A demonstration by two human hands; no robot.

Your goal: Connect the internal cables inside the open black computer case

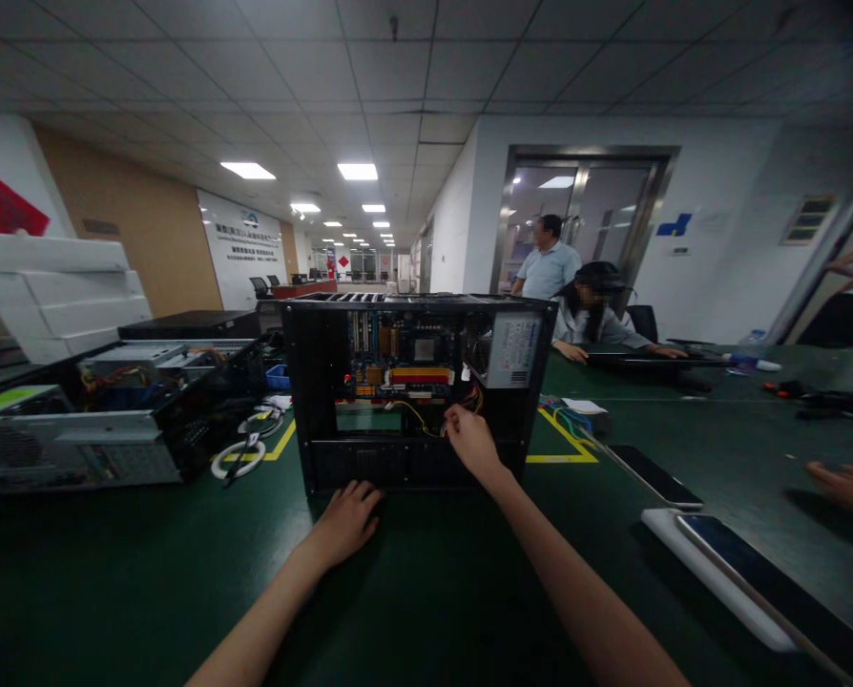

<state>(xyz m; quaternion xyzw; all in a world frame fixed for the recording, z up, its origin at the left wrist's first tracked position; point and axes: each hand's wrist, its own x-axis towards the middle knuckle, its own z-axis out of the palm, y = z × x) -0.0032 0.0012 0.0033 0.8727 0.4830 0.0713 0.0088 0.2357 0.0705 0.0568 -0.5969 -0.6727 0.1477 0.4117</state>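
Observation:
A black computer case (pixel 419 468) stands on the green table with its side open towards me. Inside it are a motherboard (pixel 369 343) with red and yellow memory slots, and a power supply (pixel 510 351) at the upper right. My right hand (pixel 471 441) reaches into the lower part of the case, fingers pinched at a bundle of thin cables (pixel 473 396); a yellow cable (pixel 412 410) runs left from there. What exactly the fingertips grip is hidden. My left hand (pixel 347 520) lies with fingers spread at the case's lower front edge.
Another opened computer case (pixel 112 420) lies at the left, near coiled white cables (pixel 239 458) and a blue bin (pixel 278 376). Phones (pixel 654 474) and a white slab (pixel 713 572) lie at the right. Another person's hand (pixel 845 489) rests at the right edge; a person (pixel 598 305) sits across the table.

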